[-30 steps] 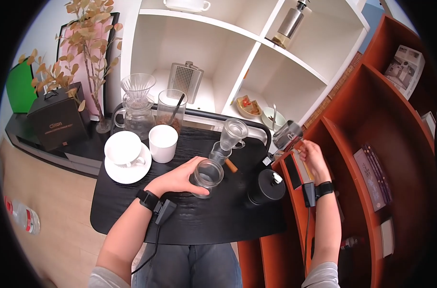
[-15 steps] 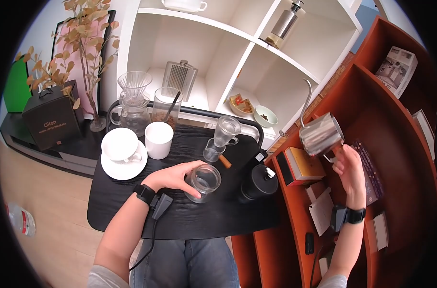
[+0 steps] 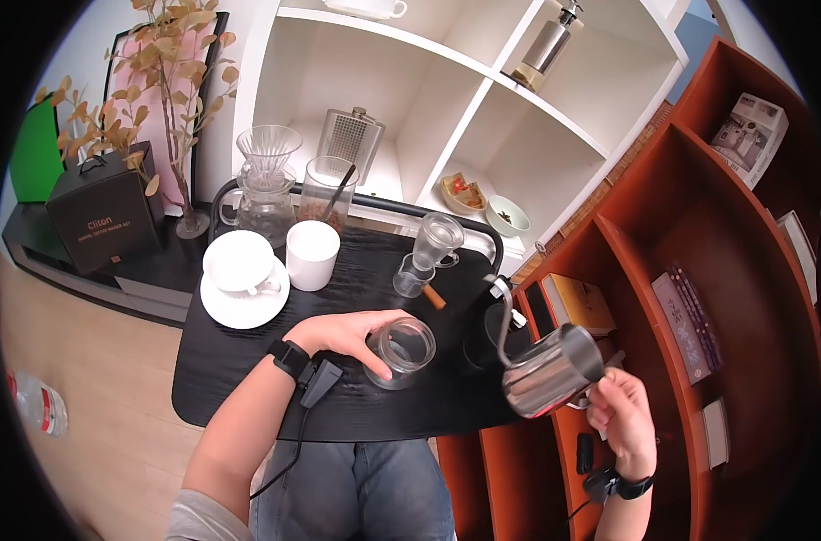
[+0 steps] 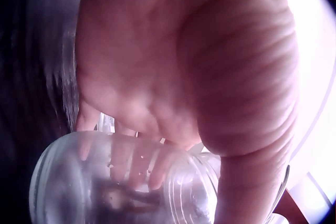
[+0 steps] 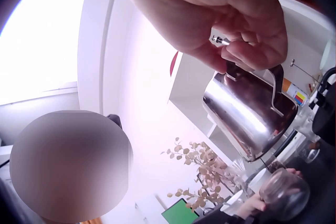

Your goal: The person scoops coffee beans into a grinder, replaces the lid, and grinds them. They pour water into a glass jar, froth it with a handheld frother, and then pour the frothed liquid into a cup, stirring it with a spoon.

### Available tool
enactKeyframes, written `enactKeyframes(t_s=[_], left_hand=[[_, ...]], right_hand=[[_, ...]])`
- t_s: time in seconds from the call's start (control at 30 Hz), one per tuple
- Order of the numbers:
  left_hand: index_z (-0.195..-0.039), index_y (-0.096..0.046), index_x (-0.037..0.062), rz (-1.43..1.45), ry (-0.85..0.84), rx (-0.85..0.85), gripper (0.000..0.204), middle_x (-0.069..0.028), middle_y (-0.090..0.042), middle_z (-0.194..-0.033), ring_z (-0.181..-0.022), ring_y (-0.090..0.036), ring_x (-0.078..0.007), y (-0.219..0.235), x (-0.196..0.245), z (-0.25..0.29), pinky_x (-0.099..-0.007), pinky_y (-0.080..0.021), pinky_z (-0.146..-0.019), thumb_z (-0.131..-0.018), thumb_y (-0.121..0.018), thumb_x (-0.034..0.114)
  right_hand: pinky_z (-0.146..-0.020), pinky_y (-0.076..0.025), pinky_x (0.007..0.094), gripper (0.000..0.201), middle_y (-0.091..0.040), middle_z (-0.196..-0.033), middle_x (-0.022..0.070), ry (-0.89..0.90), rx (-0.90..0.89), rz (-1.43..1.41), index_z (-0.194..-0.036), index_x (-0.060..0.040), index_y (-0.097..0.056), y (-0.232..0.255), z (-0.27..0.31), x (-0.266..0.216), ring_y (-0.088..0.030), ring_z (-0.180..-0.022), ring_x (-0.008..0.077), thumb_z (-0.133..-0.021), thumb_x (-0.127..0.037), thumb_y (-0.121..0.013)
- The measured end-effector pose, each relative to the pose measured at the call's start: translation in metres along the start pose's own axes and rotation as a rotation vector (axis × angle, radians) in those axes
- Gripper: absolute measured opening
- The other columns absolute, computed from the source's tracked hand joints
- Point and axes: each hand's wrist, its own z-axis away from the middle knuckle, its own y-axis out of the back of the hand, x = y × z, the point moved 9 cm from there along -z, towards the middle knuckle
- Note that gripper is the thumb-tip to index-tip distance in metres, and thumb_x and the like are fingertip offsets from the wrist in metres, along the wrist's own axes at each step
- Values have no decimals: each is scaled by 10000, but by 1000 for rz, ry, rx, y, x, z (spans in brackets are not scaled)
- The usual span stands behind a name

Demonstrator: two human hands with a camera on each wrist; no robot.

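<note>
Fingers and thumb of my left hand [image 3: 352, 341] wrap round an upright clear glass jar [image 3: 405, 350] near the front of the black table. In the left wrist view the fingers show through the glass of the jar [image 4: 121, 182]. My right hand [image 3: 625, 419] grips the handle of a steel gooseneck kettle [image 3: 550, 371] in the air, right of the jar and off the table's right edge. The kettle is tilted, its thin spout on the jar's side. In the right wrist view, the hand [image 5: 241, 29] holds the kettle [image 5: 249, 113] by its handle.
A black grinder [image 3: 487, 338] stands between jar and kettle. Behind are a small glass dripper [image 3: 438, 239], a white mug [image 3: 312, 257], a white cup [image 3: 239, 261] on a saucer and a glass canister [image 3: 327, 194]. A red-brown bookshelf [image 3: 627, 234] is at right.
The kettle first rose out to the right in my right hand, then came down and left toward the table's edge. My left hand has stayed round the jar.
</note>
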Motion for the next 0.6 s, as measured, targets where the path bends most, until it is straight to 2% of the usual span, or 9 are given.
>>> enactKeyframes(t_s=[0.13, 0.33, 0.4, 0.6], left_hand=[[-1335, -382, 46, -21, 0, -20, 817, -49, -491, -1271, -1183, -449, -137, -2, 3, -1, -295, -339, -1021, -653, -827, 107], [-1333, -366, 44, -34, -3, -40, 814, -53, -493, -1259, -1173, -452, -134, -3, 5, -2, -290, -350, -1006, -662, -824, 107], [-1326, -372, 41, -23, -19, -41, 806, -55, -499, -1246, -1168, -456, -135, -4, 5, -2, -290, -354, -1003, -660, -824, 100], [-1322, -376, 41, -18, -25, -31, 799, -57, -506, -1238, -1157, -465, -135, -2, 2, -2, -291, -352, -1007, -660, -821, 91]], right_hand=[[-448, -305, 202, 243, -427, -580, -33, -71, -1, 129, -713, -89, -447, -13, 12, 19, -374, -484, 48, -929, -157, -534], [-442, -270, 195, 238, -420, -580, -57, -127, 31, 317, -719, -72, -457, -25, 21, 24, -354, -494, 20, -928, -148, -543], [-442, -251, 201, 234, -428, -574, -61, -58, 47, 479, -725, -49, -479, -26, 22, 18, -354, -506, 9, -919, -152, -558], [-459, -239, 228, 248, -417, -573, -50, 7, 97, 632, -712, -4, -506, -24, 19, 4, -331, -548, 14, -898, -148, -582]])
